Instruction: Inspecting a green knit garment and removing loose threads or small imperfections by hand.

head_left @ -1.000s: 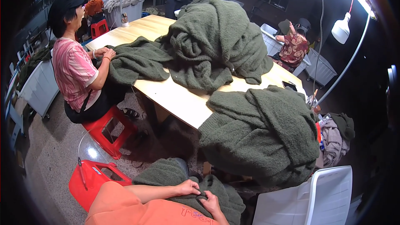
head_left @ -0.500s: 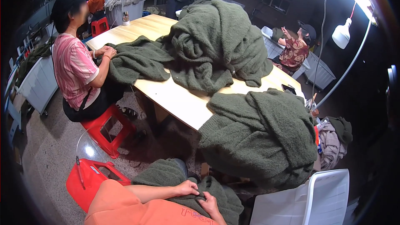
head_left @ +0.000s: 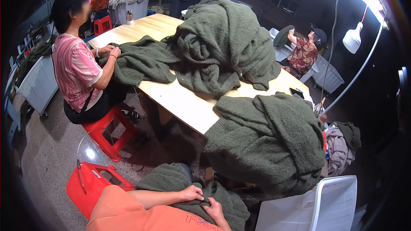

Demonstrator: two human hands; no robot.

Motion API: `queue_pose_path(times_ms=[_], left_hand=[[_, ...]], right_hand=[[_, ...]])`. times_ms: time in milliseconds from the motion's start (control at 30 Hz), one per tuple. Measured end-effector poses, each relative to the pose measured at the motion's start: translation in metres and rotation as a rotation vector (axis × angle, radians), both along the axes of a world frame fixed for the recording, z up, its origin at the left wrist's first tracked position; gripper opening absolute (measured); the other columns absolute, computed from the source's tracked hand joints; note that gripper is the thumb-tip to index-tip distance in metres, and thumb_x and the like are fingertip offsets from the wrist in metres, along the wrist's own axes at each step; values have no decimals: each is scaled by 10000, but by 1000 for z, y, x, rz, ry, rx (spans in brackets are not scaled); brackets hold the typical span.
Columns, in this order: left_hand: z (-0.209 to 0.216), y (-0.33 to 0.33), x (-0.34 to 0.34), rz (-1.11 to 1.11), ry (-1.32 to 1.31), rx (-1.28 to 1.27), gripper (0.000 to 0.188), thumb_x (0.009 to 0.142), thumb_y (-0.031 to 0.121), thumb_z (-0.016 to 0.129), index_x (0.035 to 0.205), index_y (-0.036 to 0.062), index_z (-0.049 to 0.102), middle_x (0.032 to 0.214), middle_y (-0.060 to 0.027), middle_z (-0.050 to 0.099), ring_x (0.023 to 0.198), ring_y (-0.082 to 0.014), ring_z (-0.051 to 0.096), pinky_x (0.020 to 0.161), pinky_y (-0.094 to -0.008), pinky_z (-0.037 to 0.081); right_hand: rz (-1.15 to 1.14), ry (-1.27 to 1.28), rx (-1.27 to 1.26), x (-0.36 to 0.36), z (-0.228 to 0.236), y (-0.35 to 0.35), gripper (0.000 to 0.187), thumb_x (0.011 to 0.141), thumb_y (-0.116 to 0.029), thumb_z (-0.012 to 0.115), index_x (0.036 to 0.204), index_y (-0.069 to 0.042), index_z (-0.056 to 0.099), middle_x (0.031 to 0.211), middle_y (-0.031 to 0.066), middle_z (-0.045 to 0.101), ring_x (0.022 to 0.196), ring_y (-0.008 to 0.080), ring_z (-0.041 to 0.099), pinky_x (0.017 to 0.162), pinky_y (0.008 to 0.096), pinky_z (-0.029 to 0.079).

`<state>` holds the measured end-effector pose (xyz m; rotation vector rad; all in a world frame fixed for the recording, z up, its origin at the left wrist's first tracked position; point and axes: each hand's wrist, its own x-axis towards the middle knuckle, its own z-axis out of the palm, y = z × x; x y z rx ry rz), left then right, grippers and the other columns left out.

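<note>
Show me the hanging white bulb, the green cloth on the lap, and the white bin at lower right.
Hanging white bulb (head_left: 352,39), head view: its white body.
Green cloth (head_left: 165,177), head view: its left part.
White bin (head_left: 283,213), head view: its side wall.

A worker in a striped pink shirt is sitting before me on a red plastic stool; a white bulb-shaped lamp is hanging from a red cord.

The left hand and right hand pinch dark green knitwear in a close grip. Ahead, a large green heap sits on the wooden surface; another green bundle overhangs its near edge. At left, a co-worker in pink sits on a red stool, handling green cloth.
</note>
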<state>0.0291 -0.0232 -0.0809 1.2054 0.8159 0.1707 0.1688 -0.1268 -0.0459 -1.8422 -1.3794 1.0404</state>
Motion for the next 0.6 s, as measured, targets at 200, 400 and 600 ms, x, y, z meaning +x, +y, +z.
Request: queue_pose_path(times_ms=[200, 400, 600], left_hand=[[7, 2, -1, 21, 8, -16, 133, 664, 127, 687, 723, 35, 611, 645, 2, 572, 606, -67, 487, 578, -224, 405], [4, 3, -1, 9, 7, 2, 133, 665, 131, 684, 720, 34, 612, 646, 1, 573, 612, -67, 489, 582, -225, 406], [4, 3, -1, 4, 26, 21, 137, 664, 138, 683, 717, 35, 610, 642, -2, 572, 616, -68, 490, 582, -228, 407]], right_hand=[[3, -33, -48, -2, 6, 1, 324, 642, -174, 643, 934, -57, 560, 716, 153, 598, 657, 273, 601, 590, 340, 462], [16, -59, 19, 2, -8, 0, 337, 641, -188, 643, 942, -61, 558, 723, 163, 596, 683, 299, 599, 606, 357, 465], [12, -33, -18, 1, -6, 0, 341, 638, -186, 642, 942, -59, 554, 729, 158, 599, 683, 296, 599, 610, 356, 464]])
